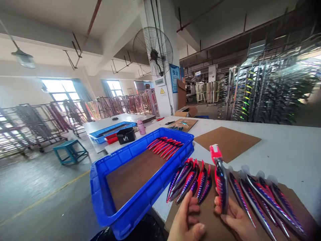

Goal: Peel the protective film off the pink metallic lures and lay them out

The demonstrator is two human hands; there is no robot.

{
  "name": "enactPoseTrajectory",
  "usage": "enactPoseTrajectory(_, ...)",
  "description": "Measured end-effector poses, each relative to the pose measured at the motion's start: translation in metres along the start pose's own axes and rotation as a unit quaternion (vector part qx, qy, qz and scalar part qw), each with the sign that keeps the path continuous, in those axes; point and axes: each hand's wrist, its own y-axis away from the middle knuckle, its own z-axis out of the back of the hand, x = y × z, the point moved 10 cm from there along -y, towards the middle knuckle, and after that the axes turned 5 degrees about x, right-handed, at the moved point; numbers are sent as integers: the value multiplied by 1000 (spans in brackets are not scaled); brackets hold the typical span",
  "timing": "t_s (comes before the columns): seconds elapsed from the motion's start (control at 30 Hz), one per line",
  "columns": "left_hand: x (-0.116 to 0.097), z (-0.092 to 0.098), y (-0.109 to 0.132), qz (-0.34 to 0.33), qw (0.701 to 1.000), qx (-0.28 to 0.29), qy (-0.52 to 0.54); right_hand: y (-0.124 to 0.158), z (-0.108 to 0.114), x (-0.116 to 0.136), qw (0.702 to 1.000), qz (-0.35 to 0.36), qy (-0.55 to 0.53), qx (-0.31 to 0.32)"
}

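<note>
My right hand (234,216) grips the tail end of a fishing lure (221,182), holding it upright above the brown board. The lure has a dark back, pink and purple striped sides and a bright red-pink top end with a pale patch. To its left is my left hand (187,217), thumb and fingers apart and slightly curled, nothing between them. Just beyond the left hand lies a pile of lures (189,177) with red-pink ends. Several more lures (265,197) with clear, whitish end pieces rest to the right of my right hand.
A blue plastic crate (135,197) stands left, lined with brown board and holding a row of lures (166,147) at its far end. Flat cardboard (228,142) lies on the white table (283,144). Further back are a pink bottle (141,127) and a black container (126,135).
</note>
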Motion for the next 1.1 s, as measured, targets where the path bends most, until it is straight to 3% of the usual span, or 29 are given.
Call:
enactPoseTrajectory(0.1, -29, 0, -20, -71, 995, -3, 64, -6, 7, -11, 988, 30, 149, 3)
enactPoseTrajectory(0.2, -39, 6, -28, -64, 991, -33, 111, -8, 0, -13, 953, 107, 282, 23)
enactPoseTrajectory(0.27, -31, 8, -27, -45, 990, -55, 119, -5, -12, -17, 926, 135, 348, 49)
enactPoseTrajectory(0.4, -4, -6, -25, -29, 992, -10, 124, 5, -23, -16, 899, 156, 409, 16)
enactPoseTrajectory(0.5, -4, 0, -22, -67, 995, -9, 79, 7, -19, -12, 888, 156, 432, -14)
enactPoseTrajectory(0.57, -21, 17, -19, -100, 992, -55, -58, 6, -12, -10, 882, 130, 452, -25)
enactPoseTrajectory(0.63, -48, 22, -18, -139, 949, -65, -274, 5, -5, -6, 873, 103, 476, -34)
enactPoseTrajectory(0.73, -74, -2, -20, -201, 834, 40, -513, 6, -10, 2, 854, 91, 511, -27)
enactPoseTrajectory(0.8, -81, -16, -22, -230, 778, 99, -576, 8, -16, 6, 848, 102, 520, -27)
enactPoseTrajectory(0.87, -85, -24, -24, -257, 738, 120, -612, 8, -20, 6, 849, 110, 517, -24)
enactPoseTrajectory(1.0, -91, -32, -20, -345, 662, 95, -658, 3, -18, -4, 868, 121, 481, -10)
enactPoseTrajectory(1.1, -84, -31, -20, -364, 638, 79, -674, 0, -10, -19, 874, 95, 477, -7)
